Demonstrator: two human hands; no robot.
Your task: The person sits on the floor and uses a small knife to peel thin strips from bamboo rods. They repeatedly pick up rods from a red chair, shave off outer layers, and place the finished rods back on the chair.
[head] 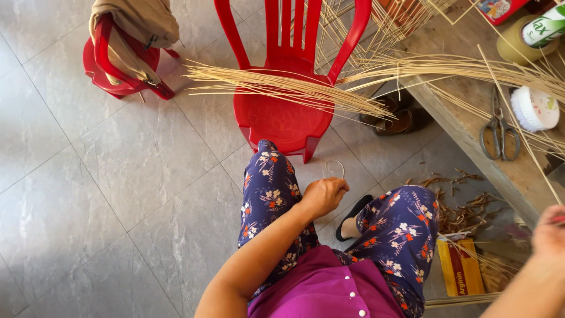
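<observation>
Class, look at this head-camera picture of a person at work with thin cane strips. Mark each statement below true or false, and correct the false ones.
1. The left hand pinches a thin loop of wire or thread. True.
2. A bundle of pale strips lies across the seat of a blue chair. False: the chair is red.
3. The scissors lie on the wooden bench. True.
4. The right hand holds the scissors. False: it is at the picture's right edge, away from them.
</observation>
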